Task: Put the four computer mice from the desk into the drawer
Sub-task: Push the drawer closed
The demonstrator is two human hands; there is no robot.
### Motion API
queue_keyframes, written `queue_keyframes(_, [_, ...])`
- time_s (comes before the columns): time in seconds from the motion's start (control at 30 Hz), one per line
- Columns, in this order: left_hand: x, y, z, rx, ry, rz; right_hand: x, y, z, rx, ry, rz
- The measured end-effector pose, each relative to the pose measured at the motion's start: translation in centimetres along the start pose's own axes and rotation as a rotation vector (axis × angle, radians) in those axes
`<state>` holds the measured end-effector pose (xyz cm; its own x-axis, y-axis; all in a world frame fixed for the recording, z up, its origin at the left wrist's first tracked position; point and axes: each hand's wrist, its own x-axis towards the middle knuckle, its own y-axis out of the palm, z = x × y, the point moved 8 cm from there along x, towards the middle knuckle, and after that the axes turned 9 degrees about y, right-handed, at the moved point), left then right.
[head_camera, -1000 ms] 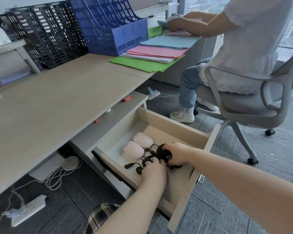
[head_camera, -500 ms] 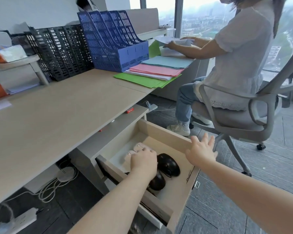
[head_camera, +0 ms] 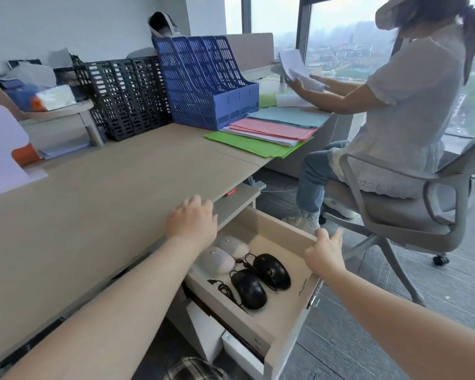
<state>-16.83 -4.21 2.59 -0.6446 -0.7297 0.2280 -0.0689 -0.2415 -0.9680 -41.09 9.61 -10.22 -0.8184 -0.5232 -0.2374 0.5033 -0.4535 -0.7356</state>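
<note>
The wooden drawer (head_camera: 283,229) under the desk stands pulled out. Inside lie two pale pink mice (head_camera: 220,260) side by side toward the back and two black corded mice (head_camera: 248,289) toward the front, their cables loose beside them. My left hand (head_camera: 192,222) rests flat on the desk's front edge above the drawer, holding nothing. My right hand (head_camera: 324,253) lies on the drawer's right side wall, fingers spread, holding nothing.
The light wood desk (head_camera: 93,193) carries black file racks (head_camera: 126,97), a blue file rack (head_camera: 203,83) and coloured paper folders (head_camera: 269,133). A person on a grey swivel chair (head_camera: 412,204) sits close to the right, sorting papers.
Both hands have let go of the black mice and left the drawer. The left hand rose to the desk edge; the right hand moved to the drawer's side wall.
</note>
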Motion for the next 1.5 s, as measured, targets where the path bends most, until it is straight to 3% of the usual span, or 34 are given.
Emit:
queue_keyframes(0.4, [1.6, 3.7, 6.9, -0.22, -0.17, 0.141, 1.7, 6.3, 7.4, -0.02, -0.013, 0.137])
queue_keyframes(0.5, [2.2, 4.4, 7.5, -0.233, -0.197, 0.154, 1.8, 7.1, 9.2, 0.105, -0.018, 0.119])
queue_keyframes(0.63, [3.1, 4.8, 7.7, -0.227, -0.174, 0.171, 0.9, 9.2, 9.6, 0.393, 0.113, 0.132])
queue_keyframes(0.9, [3.7, 4.9, 7.8, -0.258, -0.142, 0.183, -2.0, 14.1, 11.5, 0.587, 0.169, 0.281])
queue_keyframes(1.13, [3.7, 5.1, 7.9, -0.268, -0.124, 0.185, -1.4, 14.3, 12.8, 0.454, 0.104, 0.349])
queue_keyframes(1.27, [3.6, 4.9, 7.9, -0.265, -0.121, 0.177, -0.9, 15.4, 12.2, 0.236, 0.101, 0.503])
queue_keyframes(1.5, [2.2, 4.3, 8.4, -0.296, -0.139, 0.152, -0.4, 13.2, 14.9, -0.202, -0.106, 0.467])
